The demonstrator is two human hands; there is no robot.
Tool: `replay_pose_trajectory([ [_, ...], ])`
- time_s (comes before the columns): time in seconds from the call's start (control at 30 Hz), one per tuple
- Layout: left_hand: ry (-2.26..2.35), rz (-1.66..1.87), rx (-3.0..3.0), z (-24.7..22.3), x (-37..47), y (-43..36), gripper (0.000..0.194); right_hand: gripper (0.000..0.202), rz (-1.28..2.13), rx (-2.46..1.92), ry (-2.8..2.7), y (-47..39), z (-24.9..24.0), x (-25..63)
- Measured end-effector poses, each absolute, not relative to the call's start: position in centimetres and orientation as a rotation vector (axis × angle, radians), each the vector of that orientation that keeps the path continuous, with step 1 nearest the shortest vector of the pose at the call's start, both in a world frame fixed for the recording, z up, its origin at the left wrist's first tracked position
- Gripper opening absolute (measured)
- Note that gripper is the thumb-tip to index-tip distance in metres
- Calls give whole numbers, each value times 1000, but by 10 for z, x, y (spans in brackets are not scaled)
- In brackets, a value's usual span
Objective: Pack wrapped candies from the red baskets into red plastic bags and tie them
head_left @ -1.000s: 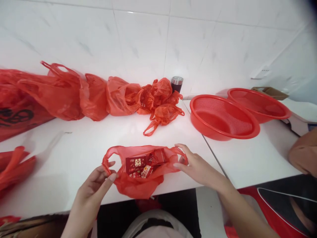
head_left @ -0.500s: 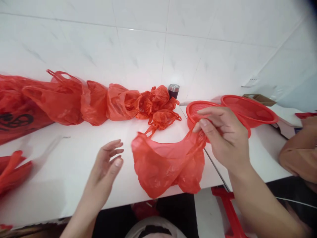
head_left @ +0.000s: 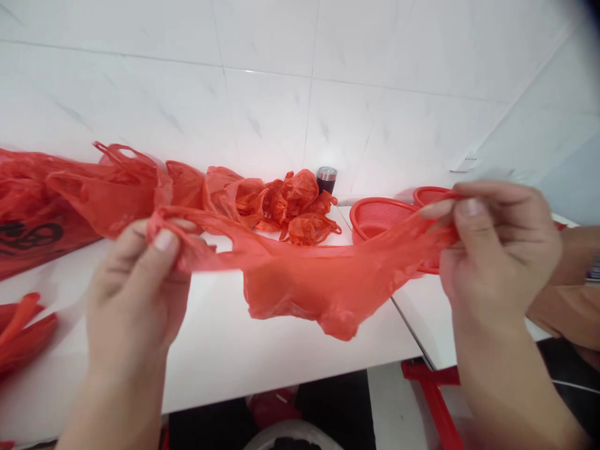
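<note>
A red plastic bag (head_left: 314, 281) is stretched sideways above the white table (head_left: 281, 362). My left hand (head_left: 135, 294) pinches one of its handles between thumb and fingers. On the other side my right hand (head_left: 497, 256) grips the opposite handle, with the thumb pressed on the plastic. The bag's body sags between the two hands; whether anything lies inside it cannot be seen. Behind it several crumpled red plastic bags (head_left: 300, 194) lie in a heap.
Filled-looking red bags (head_left: 117, 187) line the wall on the left. A dark cup with a metal lid (head_left: 327, 178) stands behind the heap. Red mesh baskets (head_left: 375, 215) sit at right, near another person's arm (head_left: 572, 294). A red stool (head_left: 435, 394) is below the table edge.
My left hand has closed on the bag's free handle and moved left. My right hand has moved right with its handle, so the bag is pulled wide and raised.
</note>
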State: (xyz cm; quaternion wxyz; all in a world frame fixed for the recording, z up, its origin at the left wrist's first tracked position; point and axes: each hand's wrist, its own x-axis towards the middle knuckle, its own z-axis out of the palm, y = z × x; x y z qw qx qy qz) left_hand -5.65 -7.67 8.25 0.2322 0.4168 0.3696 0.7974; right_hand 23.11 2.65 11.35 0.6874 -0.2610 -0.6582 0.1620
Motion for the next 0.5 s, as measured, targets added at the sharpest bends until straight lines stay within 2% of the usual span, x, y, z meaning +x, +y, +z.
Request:
replay_pose_trajectory([
  [0.1,1277,1935,1058,56,-53,-102,20,14,570,-681,-1649,27,91,241],
  [0.2,1349,1881,921,37,-51,-118,15,17,721,-778,-1714,27,73,247],
  [0.33,1441,2027,934,41,-44,-126,20,16,720,-741,-1605,21,65,247],
  [0.5,1631,1748,1010,38,-42,-128,31,15,986,-821,-1953,13,60,254],
])
